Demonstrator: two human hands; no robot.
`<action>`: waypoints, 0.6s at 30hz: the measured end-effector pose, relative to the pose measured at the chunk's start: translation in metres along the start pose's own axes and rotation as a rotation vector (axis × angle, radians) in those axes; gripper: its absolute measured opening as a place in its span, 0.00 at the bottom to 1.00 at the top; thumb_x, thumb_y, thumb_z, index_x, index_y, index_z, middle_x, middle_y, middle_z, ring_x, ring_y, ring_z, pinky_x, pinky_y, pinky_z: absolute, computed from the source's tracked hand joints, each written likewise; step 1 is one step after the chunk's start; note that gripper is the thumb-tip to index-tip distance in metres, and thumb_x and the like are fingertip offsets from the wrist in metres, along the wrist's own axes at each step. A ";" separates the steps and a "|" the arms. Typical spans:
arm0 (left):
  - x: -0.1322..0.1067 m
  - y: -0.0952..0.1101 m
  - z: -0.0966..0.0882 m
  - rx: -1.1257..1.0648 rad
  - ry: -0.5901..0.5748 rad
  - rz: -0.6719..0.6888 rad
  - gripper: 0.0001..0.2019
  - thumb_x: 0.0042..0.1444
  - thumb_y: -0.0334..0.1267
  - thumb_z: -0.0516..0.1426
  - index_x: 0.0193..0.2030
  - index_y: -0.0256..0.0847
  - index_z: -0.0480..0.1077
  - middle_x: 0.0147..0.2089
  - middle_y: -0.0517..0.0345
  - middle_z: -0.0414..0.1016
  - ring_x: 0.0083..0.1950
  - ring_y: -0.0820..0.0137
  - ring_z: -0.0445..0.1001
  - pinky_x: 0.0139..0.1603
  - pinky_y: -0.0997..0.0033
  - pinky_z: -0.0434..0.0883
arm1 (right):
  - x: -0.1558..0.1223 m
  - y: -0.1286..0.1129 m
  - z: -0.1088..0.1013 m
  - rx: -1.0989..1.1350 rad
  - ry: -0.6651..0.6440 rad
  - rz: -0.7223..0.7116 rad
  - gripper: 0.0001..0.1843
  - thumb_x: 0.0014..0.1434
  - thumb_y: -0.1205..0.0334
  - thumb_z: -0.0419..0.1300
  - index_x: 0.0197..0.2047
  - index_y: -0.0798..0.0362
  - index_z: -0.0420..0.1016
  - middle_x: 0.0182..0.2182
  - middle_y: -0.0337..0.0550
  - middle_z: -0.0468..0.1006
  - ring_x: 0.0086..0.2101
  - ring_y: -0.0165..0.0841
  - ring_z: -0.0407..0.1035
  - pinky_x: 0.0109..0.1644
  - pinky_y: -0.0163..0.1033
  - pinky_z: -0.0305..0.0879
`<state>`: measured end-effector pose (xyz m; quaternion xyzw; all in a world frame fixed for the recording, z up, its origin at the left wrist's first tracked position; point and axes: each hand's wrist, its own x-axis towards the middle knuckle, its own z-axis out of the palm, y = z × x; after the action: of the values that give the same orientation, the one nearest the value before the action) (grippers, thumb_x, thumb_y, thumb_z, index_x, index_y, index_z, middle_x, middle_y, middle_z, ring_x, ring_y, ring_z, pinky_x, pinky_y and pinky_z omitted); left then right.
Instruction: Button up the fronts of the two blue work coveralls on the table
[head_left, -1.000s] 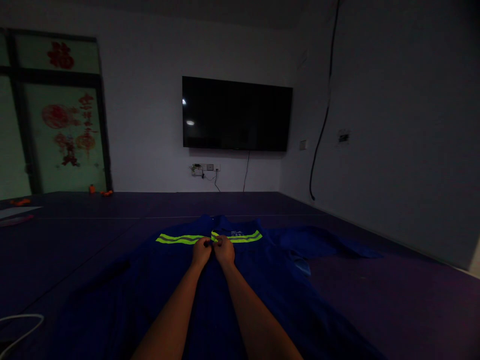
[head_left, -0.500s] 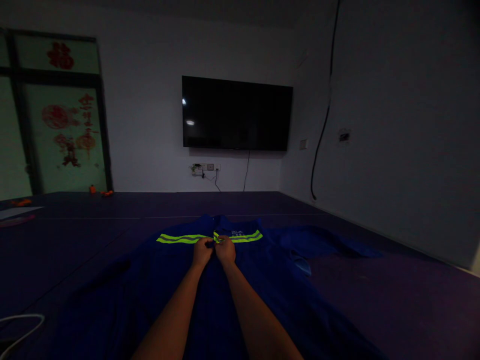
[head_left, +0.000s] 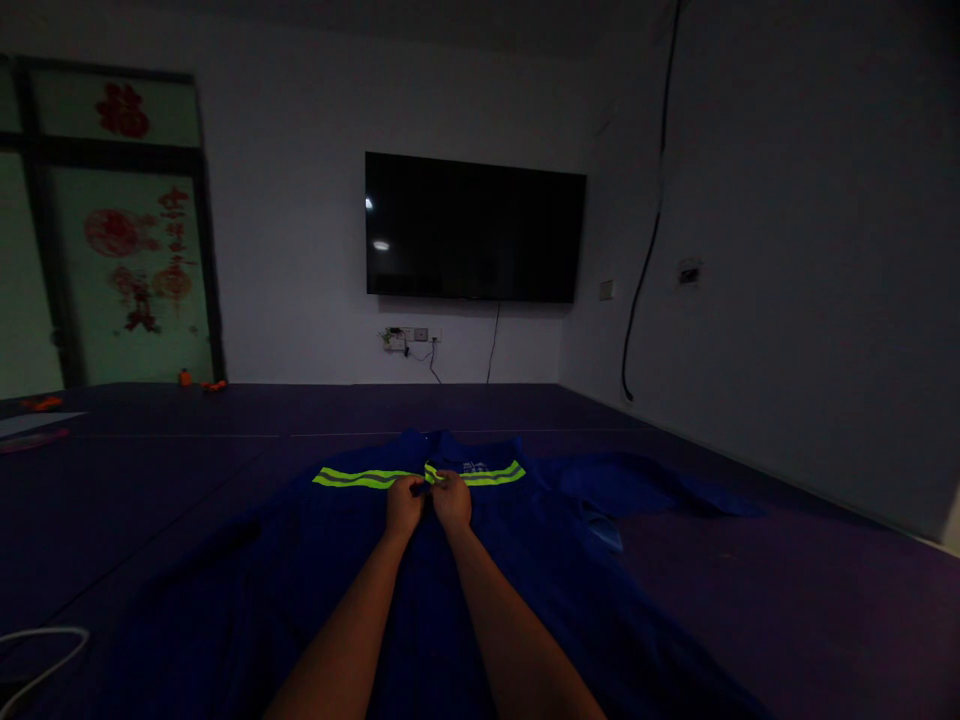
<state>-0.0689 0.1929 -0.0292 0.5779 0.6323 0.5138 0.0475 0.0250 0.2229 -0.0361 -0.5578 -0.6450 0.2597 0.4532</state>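
A dark blue work jacket [head_left: 337,560] lies spread out in front of me, its collar end away from me. Yellow-green reflective strips [head_left: 367,479] run across its chest, and small white lettering [head_left: 474,467] shows on the right side. My left hand [head_left: 405,505] is closed on the jacket's front edge, just below the strip. Close beside it, my right hand [head_left: 452,500] pinches the opposite front edge at the strip. The fingertips nearly meet at the front opening; any button or fastener between them is too small and dark to make out.
The jacket rests on a dark purple floor [head_left: 720,580]. A white cable [head_left: 52,632] curls at the lower left. Small orange objects [head_left: 214,386] lie near the glass door [head_left: 127,260]. A television [head_left: 472,228] hangs on the far wall, and a black cable [head_left: 643,270] dangles at the right.
The hands stay in nearly the same place. The fingers have shifted slightly, and the cloth edge between them has moved a little to the left.
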 end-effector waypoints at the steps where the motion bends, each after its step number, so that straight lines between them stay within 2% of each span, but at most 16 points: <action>1: 0.000 0.000 0.000 0.002 0.002 -0.001 0.11 0.39 0.22 0.57 0.32 0.36 0.73 0.35 0.55 0.75 0.38 0.70 0.72 0.41 0.71 0.66 | 0.000 0.001 0.001 0.002 0.002 -0.003 0.19 0.49 0.69 0.53 0.45 0.52 0.71 0.34 0.43 0.77 0.36 0.32 0.71 0.35 0.30 0.61; 18: 0.000 -0.001 0.001 0.042 0.004 0.000 0.10 0.40 0.25 0.58 0.33 0.36 0.74 0.33 0.55 0.75 0.36 0.70 0.71 0.38 0.73 0.65 | -0.002 0.000 0.000 0.024 0.010 -0.001 0.17 0.50 0.68 0.53 0.45 0.52 0.71 0.34 0.43 0.77 0.36 0.32 0.71 0.36 0.31 0.62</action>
<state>-0.0691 0.1940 -0.0301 0.5779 0.6430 0.5014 0.0340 0.0246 0.2209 -0.0369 -0.5531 -0.6399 0.2645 0.4633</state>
